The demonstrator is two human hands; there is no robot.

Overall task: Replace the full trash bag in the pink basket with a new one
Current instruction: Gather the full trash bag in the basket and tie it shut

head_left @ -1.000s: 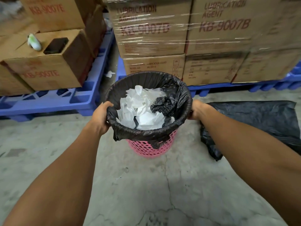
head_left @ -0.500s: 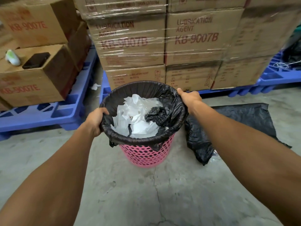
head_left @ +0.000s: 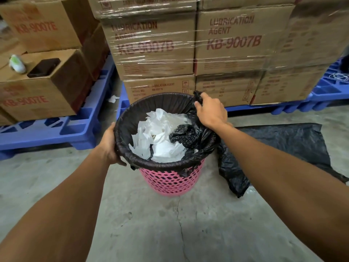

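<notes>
1. Head view, room: the pink basket [head_left: 171, 181] stands on the concrete floor [head_left: 188, 233], close in front of the blue pallet [head_left: 49, 129] and the stacked cardboard boxes [head_left: 232, 46] on the far side. Bare, cracked floor lies open on the near side and to the left; to the right, just beside the basket, a spare black bag [head_left: 279, 146] lies flat on the floor.
2. The full trash bag [head_left: 151, 106] lines the basket, its edge folded over the rim all round except at the far right, where it is lifted. White paper [head_left: 160, 137] and a crumpled black scrap [head_left: 184, 135] fill it.
3. Hard to make out: the basket's base on the far side is hidden by its own body, both forearms are cut off by the bottom edge, and the print on the wrapped boxes is blurred by film. A small dark thing and a pale thing on the left box cannot be identified.
4. Left hand [head_left: 109, 146]: clasped on the near-left rim over the bag, fingers curled under the edge.
5. Right hand [head_left: 211, 110]: pinching a gathered bunch of the bag's edge at the far-right rim, knuckles up, wrist bent down.
</notes>
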